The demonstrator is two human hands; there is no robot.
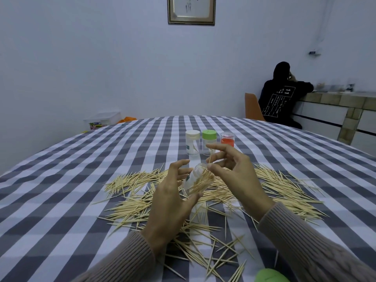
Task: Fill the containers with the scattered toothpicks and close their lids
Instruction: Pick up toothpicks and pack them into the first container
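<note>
My left hand (173, 192) grips a clear plastic container (194, 180), tilted with its open mouth up and to the right, partly filled with toothpicks. My right hand (234, 171) pinches a few toothpicks (210, 158) between thumb and forefinger just above that mouth. Scattered toothpicks (130, 208) cover the checked tablecloth around and below both hands. Behind them stand three containers: one with a cream lid (192, 133), one with a green lid (209, 134), and one with an orange-red lid (227, 140) that seems upside down.
A green lid (270, 275) lies at the bottom edge, right of centre. The round table (81, 151) has a grey and white checked cloth. A person in a black hoodie (282, 98) sits at a counter far right, beside an orange chair (252, 107).
</note>
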